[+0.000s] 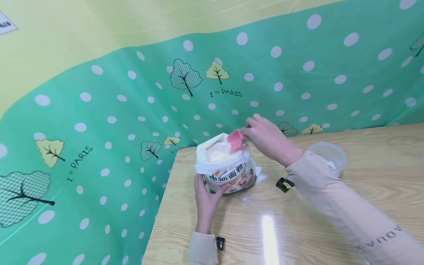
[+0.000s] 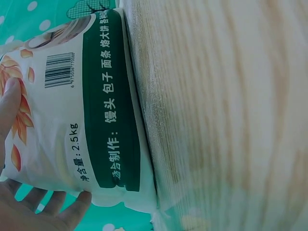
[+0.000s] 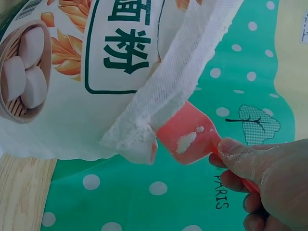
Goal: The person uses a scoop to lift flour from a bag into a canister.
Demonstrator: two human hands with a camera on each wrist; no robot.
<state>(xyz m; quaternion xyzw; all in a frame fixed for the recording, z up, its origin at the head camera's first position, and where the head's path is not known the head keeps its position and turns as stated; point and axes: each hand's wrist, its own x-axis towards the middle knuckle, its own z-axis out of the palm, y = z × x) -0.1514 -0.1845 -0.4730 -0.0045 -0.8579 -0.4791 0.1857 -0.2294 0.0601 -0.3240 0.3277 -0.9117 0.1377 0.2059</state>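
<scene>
An opened bag of flour (image 1: pixel 232 178) stands upright on the table, its white rim folded outward and white flour (image 1: pixel 218 150) showing at its mouth. My left hand (image 1: pixel 206 200) holds the bag's lower left side, thumb across the printed front and fingers along the side, as the left wrist view also shows. By its handle, my right hand (image 1: pixel 266 136) grips a pink scoop (image 1: pixel 236 141) at the right of the bag's mouth. In the right wrist view, flour dust clings to the scoop (image 3: pixel 190 137), and its front end is hidden behind the bag's rim.
A clear plastic bowl (image 1: pixel 326 154) stands on the wooden table (image 1: pixel 245 235) to the right, partly behind my right sleeve. A little spilled flour (image 1: pixel 261 176) lies beside the bag. Behind the table hangs a green dotted cloth (image 1: pixel 139 110).
</scene>
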